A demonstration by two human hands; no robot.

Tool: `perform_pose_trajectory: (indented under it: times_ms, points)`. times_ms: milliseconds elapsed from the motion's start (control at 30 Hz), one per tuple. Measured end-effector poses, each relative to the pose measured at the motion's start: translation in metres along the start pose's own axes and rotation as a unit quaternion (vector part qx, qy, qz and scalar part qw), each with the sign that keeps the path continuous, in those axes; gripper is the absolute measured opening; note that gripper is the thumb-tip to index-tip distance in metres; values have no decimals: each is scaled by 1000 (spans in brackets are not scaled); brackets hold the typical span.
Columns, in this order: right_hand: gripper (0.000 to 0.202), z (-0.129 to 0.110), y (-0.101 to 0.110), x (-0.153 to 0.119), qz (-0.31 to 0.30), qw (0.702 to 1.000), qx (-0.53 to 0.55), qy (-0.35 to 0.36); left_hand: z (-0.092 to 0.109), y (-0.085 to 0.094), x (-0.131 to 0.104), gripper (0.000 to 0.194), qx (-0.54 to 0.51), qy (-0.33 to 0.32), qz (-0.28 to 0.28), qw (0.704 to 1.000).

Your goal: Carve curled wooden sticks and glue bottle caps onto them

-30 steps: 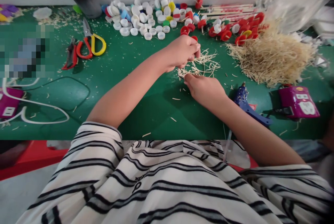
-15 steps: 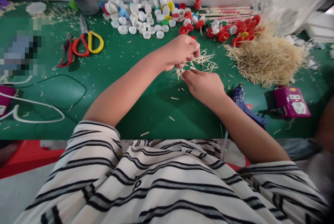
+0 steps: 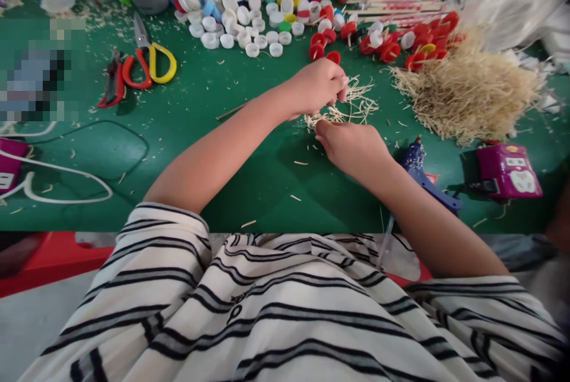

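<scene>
Above a small loose heap of pale straw-like strands (image 3: 361, 103), my left hand (image 3: 321, 88) is closed with its fingers curled down; what they hold is hidden. My right hand (image 3: 358, 147) is just below it, thumb and finger pinched together at the near edge of the same strands. Whatever sits in that pinch is too small to make out. A thin brown stick (image 3: 229, 111) shows on the far side of my left forearm, its other end hidden by the arm.
Plastic bottle caps (image 3: 243, 15) and red caps on sticks (image 3: 389, 50) lie along the back. A big strand heap (image 3: 472, 94) is at right, near a blue glue gun (image 3: 414, 159) and a purple box (image 3: 510, 171). Scissors (image 3: 162, 64) and red-handled pliers (image 3: 113, 82) lie left.
The view has shifted slightly. Both hands stay close together over the small strand heap, still closed. The thin brown stick now shows beside my left forearm, where none was visible before.
</scene>
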State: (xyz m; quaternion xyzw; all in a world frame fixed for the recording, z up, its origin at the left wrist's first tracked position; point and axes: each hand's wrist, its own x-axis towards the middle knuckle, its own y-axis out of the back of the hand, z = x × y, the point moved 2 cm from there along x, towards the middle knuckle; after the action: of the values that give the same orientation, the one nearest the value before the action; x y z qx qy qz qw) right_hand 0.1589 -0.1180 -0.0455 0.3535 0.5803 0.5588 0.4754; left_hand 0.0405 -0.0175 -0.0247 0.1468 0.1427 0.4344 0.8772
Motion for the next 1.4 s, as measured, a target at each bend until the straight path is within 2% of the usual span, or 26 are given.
perform_pose_trajectory:
  times_ms: [100, 167, 467, 600, 700, 767, 900, 1033, 1167, 1400]
  points:
    - [36, 0, 2, -4, -7, 1000, -2, -3, 6, -6, -3, 35, 121, -51, 15, 991]
    - [37, 1, 2, -9, -11, 1000, -4, -7, 7, -10, -3, 33, 165, -73, 14, 983]
    - [39, 12, 1, -12, -9, 1000, -4, -23, 4, -13, 3, 34, 177, -87, 18, 980]
    - [36, 16, 10, -32, 34, 997, 65, -15, 4, -11, 5, 37, 162, -75, 27, 983]
    - [27, 2, 17, -60, 33, 983, 158, 83, 2, -9, 5, 38, 121, -36, 27, 992]
    - [23, -16, 18, -78, 2, 964, 212, 163, 2, -9, 3, 39, 109, -22, 18, 994]
    - [24, -53, 10, -102, -74, 929, 256, 256, 6, -10, -2, 41, 114, -48, 8, 992]
    - [32, -72, 1, -109, -145, 911, 288, 258, 7, -10, -3, 43, 116, -63, 9, 991]
    - [35, -81, -2, -104, -155, 914, 287, 242, 4, -9, -2, 43, 99, -37, 13, 994]
    - [36, -113, -1, -94, -136, 938, 90, 305, 0, -10, 0, 44, 100, -84, 15, 991]
